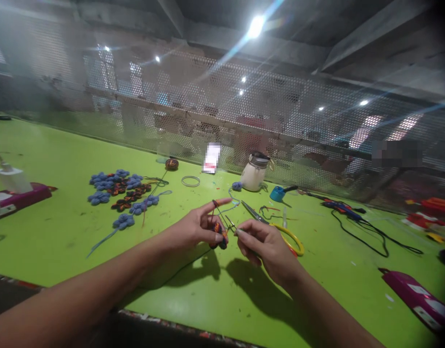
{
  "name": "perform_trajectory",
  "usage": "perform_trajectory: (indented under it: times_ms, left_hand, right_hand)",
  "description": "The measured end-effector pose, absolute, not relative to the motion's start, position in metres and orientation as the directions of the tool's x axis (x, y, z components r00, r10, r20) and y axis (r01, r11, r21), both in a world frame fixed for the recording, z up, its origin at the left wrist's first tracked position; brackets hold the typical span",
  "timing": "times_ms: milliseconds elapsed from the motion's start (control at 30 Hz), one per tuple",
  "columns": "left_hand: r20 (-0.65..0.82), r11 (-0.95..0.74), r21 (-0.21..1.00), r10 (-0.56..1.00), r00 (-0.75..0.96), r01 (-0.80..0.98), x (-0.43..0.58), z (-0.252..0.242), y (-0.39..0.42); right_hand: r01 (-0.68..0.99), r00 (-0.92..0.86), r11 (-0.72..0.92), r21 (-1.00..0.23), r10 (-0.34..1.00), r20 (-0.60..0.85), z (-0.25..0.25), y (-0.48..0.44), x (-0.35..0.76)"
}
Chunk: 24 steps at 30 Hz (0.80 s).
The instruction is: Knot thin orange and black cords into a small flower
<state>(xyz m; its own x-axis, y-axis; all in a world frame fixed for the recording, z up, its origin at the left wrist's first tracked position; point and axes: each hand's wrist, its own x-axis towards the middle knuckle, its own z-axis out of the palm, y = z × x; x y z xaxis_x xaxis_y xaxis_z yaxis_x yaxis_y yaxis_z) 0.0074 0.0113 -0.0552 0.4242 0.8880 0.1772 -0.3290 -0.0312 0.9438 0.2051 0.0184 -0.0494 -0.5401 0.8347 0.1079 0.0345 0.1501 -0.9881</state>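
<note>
Between thumb and fingers, my left hand (204, 224) pinches a small crocheted piece (218, 237) of dark and orange yarn. Its index finger is stretched out with a strand of yarn wrapped round it. My right hand (262, 241) grips a thin crochet hook (230, 223), its tip pointing toward the piece, with yarn close to it. Scissors (289, 239) with yellow handles lie just behind my right hand. Blue crocheted flowers (124, 221) and dark-orange ones (131, 198) lie to the left on the green table (193, 299).
A ball of variegated yarn (171, 164), a ring (190, 181), a phone-like screen (211, 158), a pale jar (254, 171) and a blue container (277, 193) stand toward the perforated screen (222, 106). Power strips (414, 295) and a corded tool (342, 210) are at the sides.
</note>
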Motion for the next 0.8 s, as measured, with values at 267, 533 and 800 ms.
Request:
perform_trajectory:
  times_ms: [267, 533, 800]
  left_hand:
    - [0.363, -0.404, 0.910, 0.885, 0.293, 0.092, 0.012, -0.056, -0.004]
    - [0.271, -0.248, 0.961, 0.929, 0.252, -0.121, 0.016, -0.052, 0.002]
    - [0.140, 0.019, 0.930, 0.904, 0.403, -0.367, 0.008, -0.048, 0.007]
  right_hand:
    - [0.073, -0.532, -0.008, -0.997, 0.846, -0.045, -0.051, 0.018, 0.199]
    - [-0.154, -0.492, -0.045, -0.987, 0.870, 0.037, -0.058, 0.014, 0.193]
    - [-0.085, -0.437, 0.177, -0.981, 0.878, 0.196, -0.058, 0.014, 0.197]
